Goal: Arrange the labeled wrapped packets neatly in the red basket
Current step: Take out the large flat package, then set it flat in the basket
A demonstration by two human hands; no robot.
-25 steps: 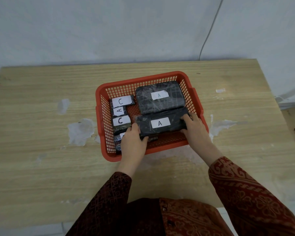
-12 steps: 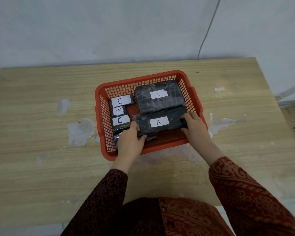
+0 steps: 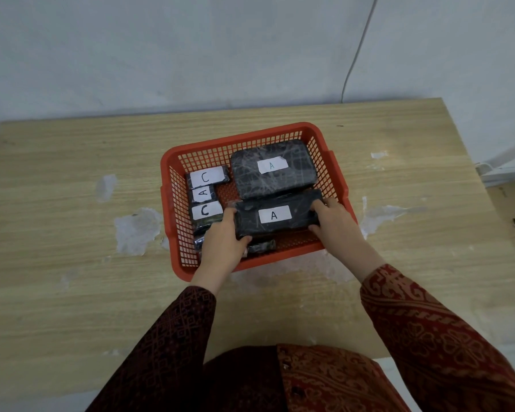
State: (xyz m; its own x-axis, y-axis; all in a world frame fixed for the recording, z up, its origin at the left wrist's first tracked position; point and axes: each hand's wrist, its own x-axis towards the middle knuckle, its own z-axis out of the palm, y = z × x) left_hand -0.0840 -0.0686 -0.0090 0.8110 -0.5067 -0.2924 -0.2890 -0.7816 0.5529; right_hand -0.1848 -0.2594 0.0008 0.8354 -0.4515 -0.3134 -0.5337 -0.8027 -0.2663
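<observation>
A red mesh basket [image 3: 338,176] sits mid-table. Inside, at the far right, lies a large black wrapped packet labelled A [image 3: 272,171]. In front of it is a second large black packet labelled A [image 3: 275,217]; my left hand [image 3: 222,245] grips its left end and my right hand [image 3: 333,223] grips its right end. Along the basket's left wall stand small packets: one labelled C [image 3: 207,177], one labelled A [image 3: 203,194], another labelled C [image 3: 206,212]. A small dark packet [image 3: 260,247] lies under the held packet's near edge. More small packets are hidden behind my left hand.
The basket rests on a worn wooden table [image 3: 72,263] with peeled white patches. A grey wall runs behind, with a thin cable [image 3: 354,55] hanging down it. The table's right edge borders a white ledge [image 3: 506,171].
Both hands stay on the near packet labelled A, which has shifted slightly within the basket. The view has drifted a little.
</observation>
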